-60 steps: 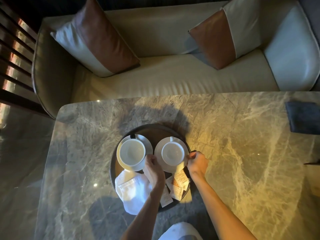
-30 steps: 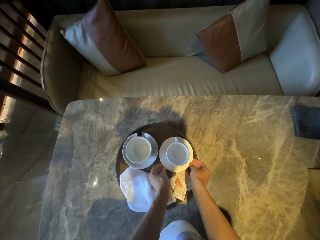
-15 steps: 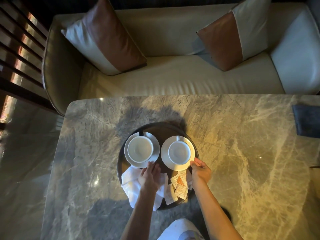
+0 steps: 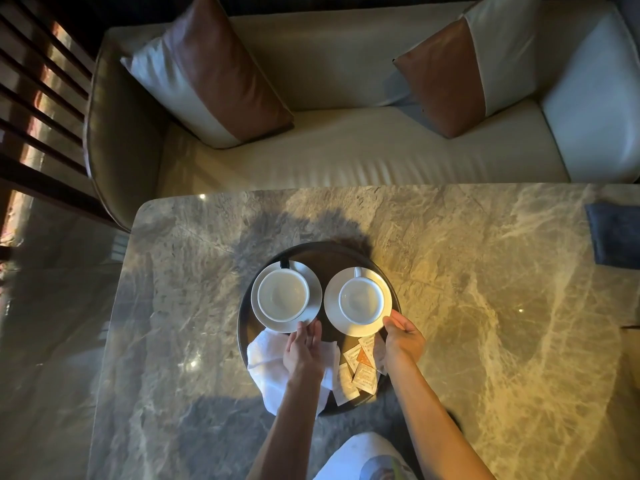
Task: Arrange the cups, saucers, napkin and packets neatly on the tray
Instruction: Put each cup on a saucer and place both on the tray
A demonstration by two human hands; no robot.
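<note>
A round dark tray (image 4: pixel 329 247) sits on the marble table. At its far side stand two white cups on saucers, side by side: the left cup (image 4: pixel 282 295) on its saucer (image 4: pixel 314 282) and the right cup (image 4: pixel 361 301) on its saucer (image 4: pixel 333 306). A crumpled white napkin (image 4: pixel 265 363) lies at the tray's near left and hangs over the rim. Several sugar packets (image 4: pixel 362 368) lie at the near right. My left hand (image 4: pixel 303 348) rests flat on the napkin, fingertips at the left saucer's near edge. My right hand (image 4: pixel 403 337) pinches the right saucer's near right rim.
The marble table (image 4: pixel 485 271) stretches wide to the right of the tray. A dark blue cloth (image 4: pixel 614 233) lies at its right edge. Behind the table is a cream sofa (image 4: pixel 346 157) with two brown-and-white cushions. Dark wooden slats (image 4: pixel 38 98) stand at the left.
My left hand has gone from a closed grip between the saucers to the left, and now lies flat on the napkin. My right hand has stayed at the right saucer's rim.
</note>
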